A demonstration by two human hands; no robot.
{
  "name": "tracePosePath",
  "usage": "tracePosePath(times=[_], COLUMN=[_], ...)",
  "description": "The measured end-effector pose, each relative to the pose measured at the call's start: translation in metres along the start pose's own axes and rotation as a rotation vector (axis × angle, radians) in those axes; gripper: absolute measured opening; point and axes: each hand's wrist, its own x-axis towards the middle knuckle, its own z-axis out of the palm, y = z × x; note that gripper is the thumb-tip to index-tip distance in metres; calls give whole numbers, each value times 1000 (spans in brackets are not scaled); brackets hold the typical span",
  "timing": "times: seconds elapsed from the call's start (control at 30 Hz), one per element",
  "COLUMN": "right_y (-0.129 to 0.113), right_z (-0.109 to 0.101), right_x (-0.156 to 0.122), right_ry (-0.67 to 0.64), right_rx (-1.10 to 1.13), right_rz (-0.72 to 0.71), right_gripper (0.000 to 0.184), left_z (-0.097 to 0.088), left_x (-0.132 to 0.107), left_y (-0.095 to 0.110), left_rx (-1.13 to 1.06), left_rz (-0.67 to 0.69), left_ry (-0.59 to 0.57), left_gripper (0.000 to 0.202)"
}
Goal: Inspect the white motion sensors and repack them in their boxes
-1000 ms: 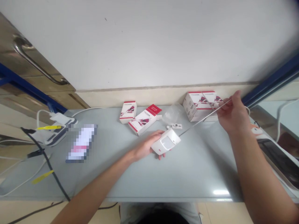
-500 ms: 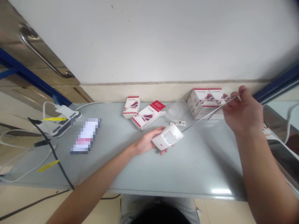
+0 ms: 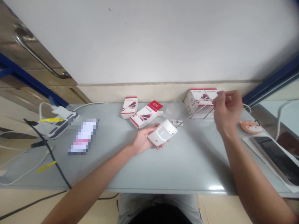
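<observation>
Cradles the white device (image 3: 162, 133) in the left hand (image 3: 142, 140), curled round it, just below centre frame — and, further right, pinches one end of a thin rod (image 3: 187, 119) in the closed right hand (image 3: 226, 108).

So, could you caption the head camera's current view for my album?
Left fingers hold a white device while right fingers hold a thin silvery rod, with red-and-white boxes behind.

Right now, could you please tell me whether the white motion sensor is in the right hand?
No, the left hand holds the white motion sensor, while the right hand is well apart from it.
</observation>
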Motion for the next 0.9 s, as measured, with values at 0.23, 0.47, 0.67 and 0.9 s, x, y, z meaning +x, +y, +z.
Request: tracePosePath(times=[0.23,0.47,0.67,0.9], right_y=[-27,-29,-29,-29], right_z=[28,45,52,44], right_x=[-48,-80,-100,-75], right_ry=[-343,-543,-763,-735], right_rx=[-170,-122,-89,-243], right_rz=[-78,-37,-31,-295], right_gripper=[25,28,36,38], left_z=[2,2,-3,5], left_x=[-2,-4,-3,-5], left_y=[6,6,5,7], left_rx=[-83,-174,-244,-248], left_rz=[17,29,33,73], left_ry=[110,199,257,243], left_gripper=[38,39,41,44])
